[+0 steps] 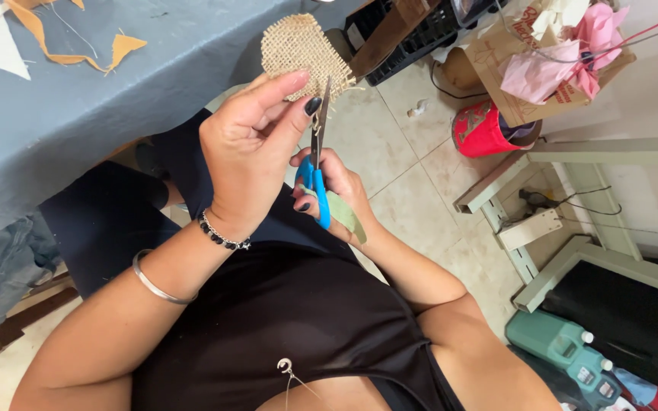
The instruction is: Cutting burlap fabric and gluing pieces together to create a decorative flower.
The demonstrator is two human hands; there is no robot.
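Observation:
My left hand [249,144] pinches a rounded piece of tan burlap [295,46] between thumb and fingers, holding it up over my lap. My right hand [340,190] grips blue-handled scissors [316,164], fingers through the loops. The blades point upward and meet the burlap's lower right edge, where frayed threads hang. A strip of pale green tape runs along my right wrist. My left wrist wears a dark bead bracelet and a silver bangle.
A grey cloth-covered table [55,99] with orange fabric scraps [78,46] stands at left. On the tiled floor are a red bucket [485,129], a cardboard bag with pink paper [550,68], a pale green frame [573,198] and green jugs [565,350].

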